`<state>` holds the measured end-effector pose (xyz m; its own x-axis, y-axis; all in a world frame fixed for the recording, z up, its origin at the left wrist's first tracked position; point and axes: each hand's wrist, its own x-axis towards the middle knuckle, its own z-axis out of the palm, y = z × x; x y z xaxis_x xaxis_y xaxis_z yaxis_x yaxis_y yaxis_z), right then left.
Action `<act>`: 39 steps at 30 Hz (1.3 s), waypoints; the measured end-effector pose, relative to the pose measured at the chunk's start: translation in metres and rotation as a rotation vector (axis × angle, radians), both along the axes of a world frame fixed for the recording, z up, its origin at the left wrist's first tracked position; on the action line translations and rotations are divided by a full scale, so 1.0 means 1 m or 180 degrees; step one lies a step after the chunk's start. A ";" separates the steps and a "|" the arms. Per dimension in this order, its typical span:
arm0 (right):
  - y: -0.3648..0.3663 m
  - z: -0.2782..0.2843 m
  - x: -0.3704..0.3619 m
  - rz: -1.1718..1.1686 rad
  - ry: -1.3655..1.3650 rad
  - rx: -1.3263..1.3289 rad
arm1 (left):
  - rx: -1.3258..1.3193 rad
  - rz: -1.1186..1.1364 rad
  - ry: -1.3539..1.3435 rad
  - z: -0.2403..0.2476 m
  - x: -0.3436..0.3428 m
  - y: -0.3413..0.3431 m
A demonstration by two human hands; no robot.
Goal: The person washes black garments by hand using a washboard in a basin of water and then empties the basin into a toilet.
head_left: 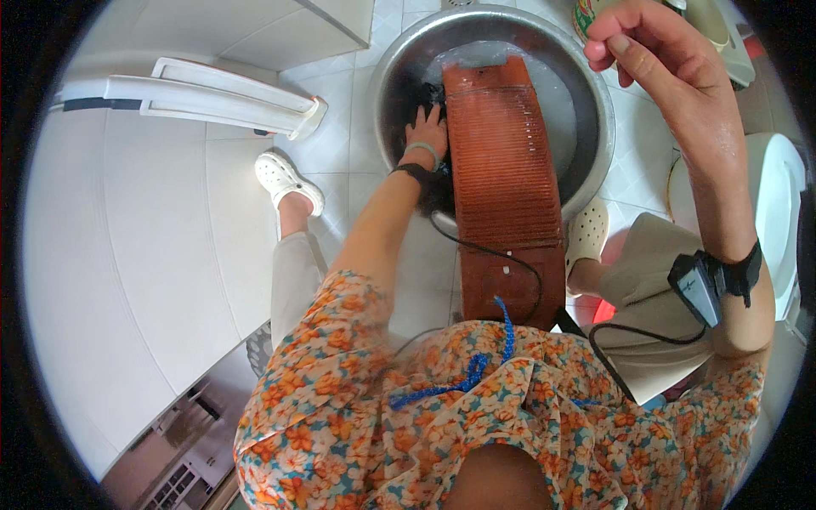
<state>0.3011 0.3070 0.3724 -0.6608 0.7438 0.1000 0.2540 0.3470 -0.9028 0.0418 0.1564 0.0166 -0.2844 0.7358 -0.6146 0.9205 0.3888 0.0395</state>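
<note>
A wide metal basin [605, 127] holds cloudy, sudsy water [552, 102]. A reddish-brown ribbed washboard [501, 170] leans in it, its near end at my lap. My left hand [427, 136] reaches into the basin beside the washboard's left edge. Its fingers are spread over dark cloth [432, 92], which is mostly hidden. My right hand [667, 64] is raised beyond the basin's right rim. There the thumb and curled fingers come together in a pinch, and whatever may be between them does not show.
A white toilet [778, 212] stands at the right. Behind my right hand is a green-labelled container [585, 17]. A white slatted rack [229, 95] juts from the left wall. Black cables [510, 255] cross the washboard, and a blue cord [476, 370] hangs over my shirt.
</note>
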 end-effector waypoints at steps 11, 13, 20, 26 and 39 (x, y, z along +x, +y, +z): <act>0.011 -0.029 0.026 0.0455 0.0297 -0.0077 | -0.0759 -0.0309 -0.0275 0.000 0.047 -0.039; 0.007 -0.030 0.024 0.0439 0.0233 -0.0184 | -0.0941 -0.0282 -0.0359 0.000 0.052 -0.042; -0.009 -0.013 0.028 0.0551 0.0362 -0.0492 | 0.0191 -0.0032 -0.0474 -0.057 -0.013 -0.075; 0.010 -0.059 0.051 0.0167 0.0372 0.0236 | 0.1776 0.0168 -0.0724 0.056 -0.025 -0.013; 0.026 -0.150 -0.008 0.1933 -0.0495 0.1662 | 0.2307 0.0363 -0.1591 0.389 0.060 -0.015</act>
<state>0.2933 0.3333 0.2225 -0.9687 0.1342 0.2086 -0.0048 0.8308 -0.5565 0.1019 0.1410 0.4053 -0.2027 0.9759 -0.0804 0.6869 0.2003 0.6986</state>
